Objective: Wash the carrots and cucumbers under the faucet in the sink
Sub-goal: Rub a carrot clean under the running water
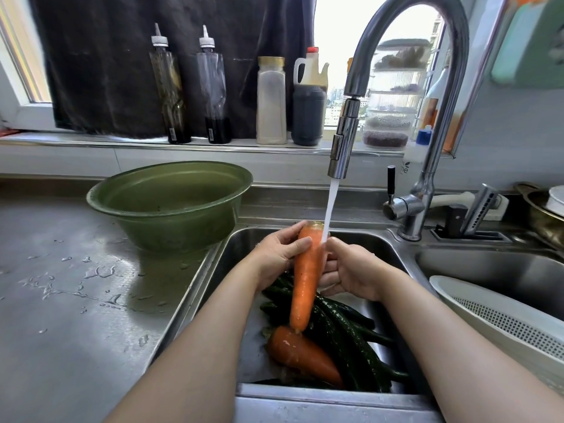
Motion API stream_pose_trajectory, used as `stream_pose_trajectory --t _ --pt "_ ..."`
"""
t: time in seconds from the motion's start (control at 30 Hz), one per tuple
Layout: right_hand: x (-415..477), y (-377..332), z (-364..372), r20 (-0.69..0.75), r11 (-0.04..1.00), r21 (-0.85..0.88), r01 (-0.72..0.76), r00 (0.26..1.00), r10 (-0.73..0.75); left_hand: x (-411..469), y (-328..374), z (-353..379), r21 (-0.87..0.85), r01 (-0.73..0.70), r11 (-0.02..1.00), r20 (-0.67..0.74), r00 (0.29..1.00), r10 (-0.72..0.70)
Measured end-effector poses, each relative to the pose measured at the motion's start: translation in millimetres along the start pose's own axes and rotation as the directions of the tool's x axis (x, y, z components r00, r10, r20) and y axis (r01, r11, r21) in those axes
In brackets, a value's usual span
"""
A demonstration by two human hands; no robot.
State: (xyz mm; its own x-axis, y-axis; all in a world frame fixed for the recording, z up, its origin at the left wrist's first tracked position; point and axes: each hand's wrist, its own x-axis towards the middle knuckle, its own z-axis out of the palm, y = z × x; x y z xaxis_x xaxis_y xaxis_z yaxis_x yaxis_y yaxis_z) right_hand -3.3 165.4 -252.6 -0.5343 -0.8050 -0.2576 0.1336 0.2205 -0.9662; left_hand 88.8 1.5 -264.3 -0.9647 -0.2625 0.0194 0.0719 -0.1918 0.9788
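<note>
both hands are clamped on one carrot (pixel 306 279) over the sink (pixel 207 288): the left hand (pixel 279 254) grips its thick top and the right hand (pixel 351 274) wraps it from the other side, under the faucet (pixel 343 141). the carrot hangs tip-down, touching a second carrot (pixel 302 355) that lies on the cucumbers (pixel 345 328) in the sink. its skin is wet, so it could slide through the fingers into the pile (a splash, little harm). the stream (pixel 331 206) strikes only the top, so the lower half may go unrinsed, and deflected water could spray the wet tabletop (pixel 76 300).
</note>
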Motion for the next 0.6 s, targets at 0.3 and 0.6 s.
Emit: stream_pose_trajectory --t 0.3,0.6 --pt "0.7 -0.2 1.6 -0.046 1.000 -0.007 -0.024 0.999 0.023 -2.1 1.9 1.2 0.004 0.011 1.000 -0.017 1.000 -0.010" --pt "0.6 2.0 4.3 -0.151 0.997 -0.056 -0.049 0.988 0.040 -7.4 0.7 12.9 0.094 0.217 0.972 0.111 0.968 -0.227"
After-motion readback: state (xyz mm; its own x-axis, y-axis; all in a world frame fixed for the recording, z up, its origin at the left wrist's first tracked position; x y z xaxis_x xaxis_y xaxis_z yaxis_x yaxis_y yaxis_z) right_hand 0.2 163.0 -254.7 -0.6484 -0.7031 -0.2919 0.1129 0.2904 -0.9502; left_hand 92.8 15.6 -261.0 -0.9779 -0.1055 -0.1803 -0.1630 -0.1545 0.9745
